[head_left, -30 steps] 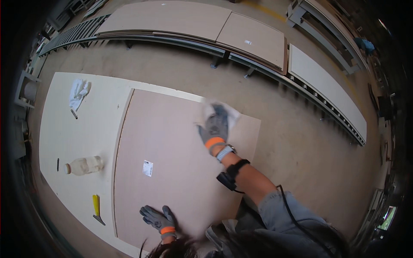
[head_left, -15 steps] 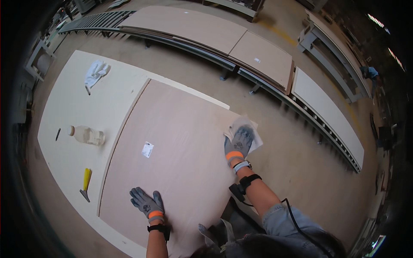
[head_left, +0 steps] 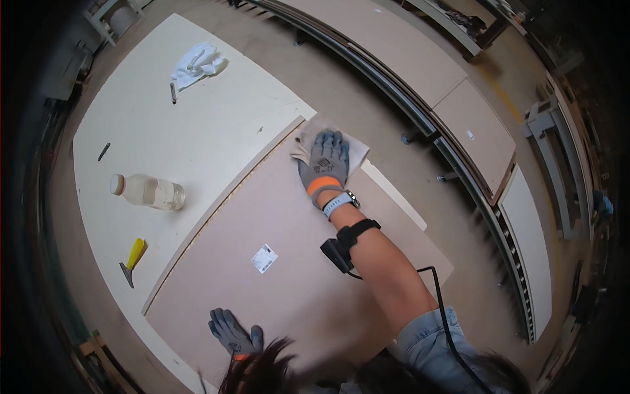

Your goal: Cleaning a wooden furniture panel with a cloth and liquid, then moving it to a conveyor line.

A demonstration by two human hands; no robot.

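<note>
A pinkish-brown wooden board (head_left: 315,262) lies on a larger pale sheet (head_left: 226,125). At the board's far corner my right hand (head_left: 328,157), in a grey glove with an orange cuff, holds a whitish cloth (head_left: 354,152) against the surface. Its fingers stretch flat over the cloth, and a fold bunches by the thumb. My left hand (head_left: 233,331), gloved alike, rests open and flat near the board's near left edge, holding nothing. Hair hides part of its wrist. A white printed label (head_left: 265,259) is stuck on the board between my hands.
Left of the board, the pale sheet carries a clear bottle (head_left: 154,192), a yellow-handled scraper (head_left: 134,259), a dark pen (head_left: 104,152), a marker (head_left: 173,93) and a crumpled white cloth (head_left: 197,64). Beyond, a roller conveyor (head_left: 367,62) bears stacked boards (head_left: 407,52).
My right hand has swept the cloth from the board's right corner to its far left corner. My left hand stays flat on the board. The view has turned and shifted.
</note>
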